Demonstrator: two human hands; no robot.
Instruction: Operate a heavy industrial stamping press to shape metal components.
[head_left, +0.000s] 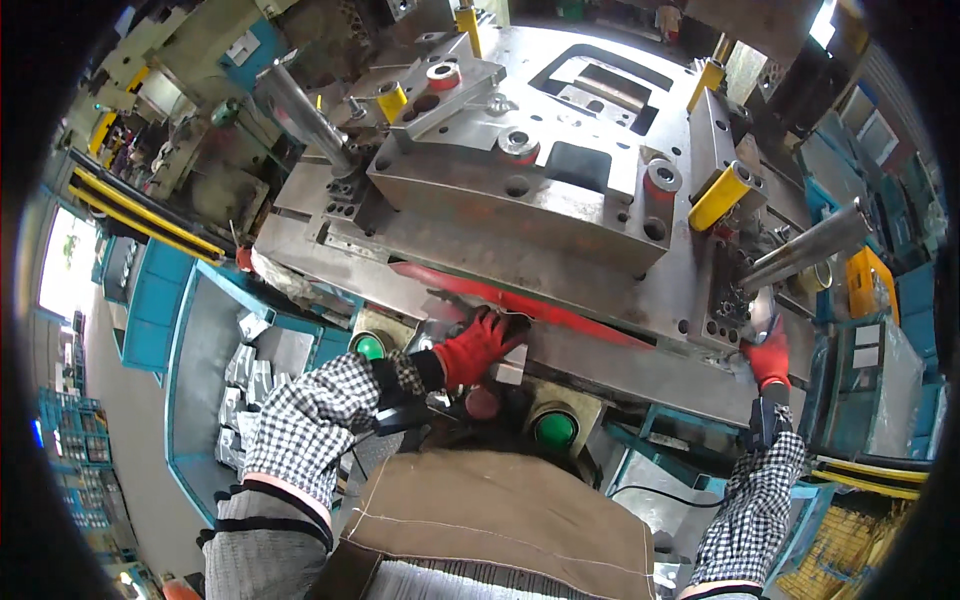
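My left hand (472, 349), in a red glove with dark fingertips, reaches to the front edge of the press bed. Its fingers are spread beside a small shiny metal block (511, 366), below a long red strip (520, 305) along the die's front. Whether the fingertips touch the block I cannot tell. Far to the right, my right hand (767, 361), also red-gloved, is by the foot of the right guide post (808, 246). Its fingers are closed around something pale, partly hidden. The large steel die (520, 205) lies between and beyond both hands.
Green push buttons in square housings, one left (369, 346) and one right (555, 430), face me below the bed. A blue-framed bin (178, 420) with grey metal parts stands left. Another guide post (305, 115) rises at the left. A black cable (665, 494) crosses near my right forearm.
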